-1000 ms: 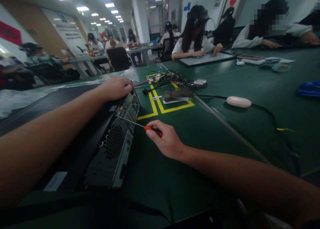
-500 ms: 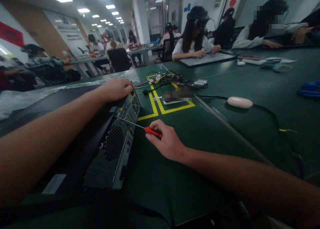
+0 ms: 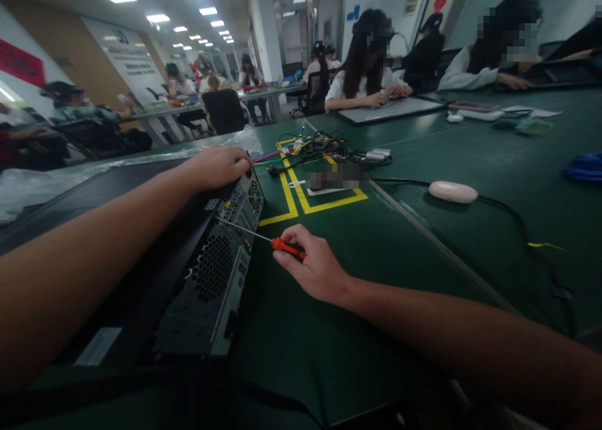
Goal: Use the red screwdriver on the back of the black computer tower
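A black computer case [image 3: 136, 229] lies on its side on the green table, its metal back panel with vents and ports facing right. My left hand [image 3: 219, 165] presses on the upper face near the far corner, fingers closed over the back edge. In my right hand [image 3: 313, 264] is a screwdriver [image 3: 288, 247] with a red and black handle, gripped between thumb and curled fingers. Its long thin shaft points left, and the tip meets the back panel near its upper edge. Whether a screw sits under the tip is too small to tell.
Beyond the case lies a tangle of cables [image 3: 324, 145] within yellow tape [image 3: 333, 204]. A white oval piece [image 3: 453, 192] sits on a black cord at right. Clear plastic wrap [image 3: 23, 192] lies behind the case. A co-worker [image 3: 364, 73] works across the table.
Both hands, the screwdriver and the case keep nearly the same places. Across the table, co-workers' hands have shifted slightly.
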`<state>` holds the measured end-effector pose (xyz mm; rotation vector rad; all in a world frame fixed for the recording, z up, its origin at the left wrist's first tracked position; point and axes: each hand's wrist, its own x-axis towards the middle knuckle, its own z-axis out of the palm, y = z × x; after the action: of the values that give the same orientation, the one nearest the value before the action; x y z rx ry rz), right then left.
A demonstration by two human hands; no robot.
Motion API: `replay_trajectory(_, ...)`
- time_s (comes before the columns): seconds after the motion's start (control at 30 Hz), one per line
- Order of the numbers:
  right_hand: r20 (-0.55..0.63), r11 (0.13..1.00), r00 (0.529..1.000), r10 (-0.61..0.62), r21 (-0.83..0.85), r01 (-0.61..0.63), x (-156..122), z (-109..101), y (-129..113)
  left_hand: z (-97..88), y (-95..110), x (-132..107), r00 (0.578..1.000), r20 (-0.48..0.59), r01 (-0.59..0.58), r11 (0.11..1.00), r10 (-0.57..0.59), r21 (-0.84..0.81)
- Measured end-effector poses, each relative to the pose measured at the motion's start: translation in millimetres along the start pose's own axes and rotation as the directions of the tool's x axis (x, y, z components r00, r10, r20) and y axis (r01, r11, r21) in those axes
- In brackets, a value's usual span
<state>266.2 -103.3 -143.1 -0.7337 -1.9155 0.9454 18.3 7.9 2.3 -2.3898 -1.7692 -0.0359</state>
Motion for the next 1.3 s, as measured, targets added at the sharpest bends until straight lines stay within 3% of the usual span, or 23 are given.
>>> replay_trajectory(0.9,0.006,0.997,0.997,-0.073,0.001,0.073,1.1,-0.7,-3.4,-0.6,2.1,-0.7,1.0,0.003,0.016,0.998,-0.016,0.061)
replay_trajectory(1.3,0.009,0.995,1.0,-0.002,0.105,0.001,-0.7,1.0,-3.6,-0.5,2.8,-0.6,1.0,-0.002,0.01,0.999,-0.01,0.044)
